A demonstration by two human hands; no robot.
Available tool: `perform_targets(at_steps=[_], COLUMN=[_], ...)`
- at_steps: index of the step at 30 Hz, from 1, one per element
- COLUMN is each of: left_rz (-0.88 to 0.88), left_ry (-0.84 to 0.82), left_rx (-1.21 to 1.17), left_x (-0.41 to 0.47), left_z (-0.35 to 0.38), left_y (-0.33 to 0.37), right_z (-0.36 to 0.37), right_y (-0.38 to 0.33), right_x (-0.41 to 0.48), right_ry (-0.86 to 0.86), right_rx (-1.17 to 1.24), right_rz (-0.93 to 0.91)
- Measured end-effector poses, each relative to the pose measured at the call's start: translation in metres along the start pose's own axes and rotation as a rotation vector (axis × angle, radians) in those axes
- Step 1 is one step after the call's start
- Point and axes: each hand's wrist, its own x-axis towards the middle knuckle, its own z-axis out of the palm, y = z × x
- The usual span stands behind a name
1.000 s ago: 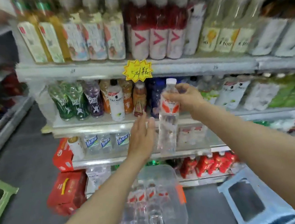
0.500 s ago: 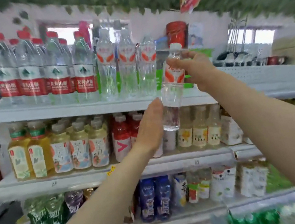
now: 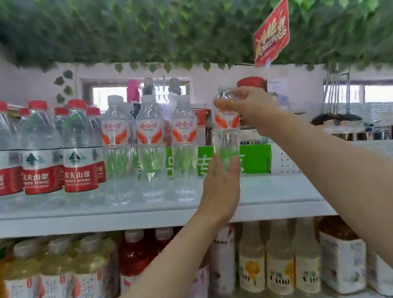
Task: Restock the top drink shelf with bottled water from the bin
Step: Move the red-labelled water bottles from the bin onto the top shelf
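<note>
Your right hand [image 3: 248,107] grips the water bottle [image 3: 228,141] near its cap; your flat left hand [image 3: 220,189] steadies its lower end. Likely heavy, thin-walled, slick: hold the stiffer neck.

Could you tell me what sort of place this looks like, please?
Most likely a small grocery shop: white shelves hold rows of labelled water bottles and other bottled drinks, and a red promotional sign hangs overhead.
</note>
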Motion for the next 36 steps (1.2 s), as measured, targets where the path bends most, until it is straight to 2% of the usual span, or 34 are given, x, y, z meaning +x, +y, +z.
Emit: perform_targets(at_steps=[7,14,23,36], left_rz=[-0.196,-0.319,-0.351,-0.296], left_ry=[0.017,0.023,0.022,0.042], left_rx=[0.042,0.093,0.102,0.181], left_x=[0.052,0.082,0.092,0.085], left_z=[0.010,0.015,0.018,0.020], left_y=[-0.024,-0.034,-0.038,-0.040], right_z=[0.017,0.029,0.032,0.035], right_y=[0.049,0.071,0.087,0.089], right_x=[0.047,0.065,0.080,0.070], right_ry=[-0.056,-0.102,-0.096,-0.086], right_rx=[0.030,0.005,0.018,0.029], right_rz=[0.026,0.009,0.025,0.034])
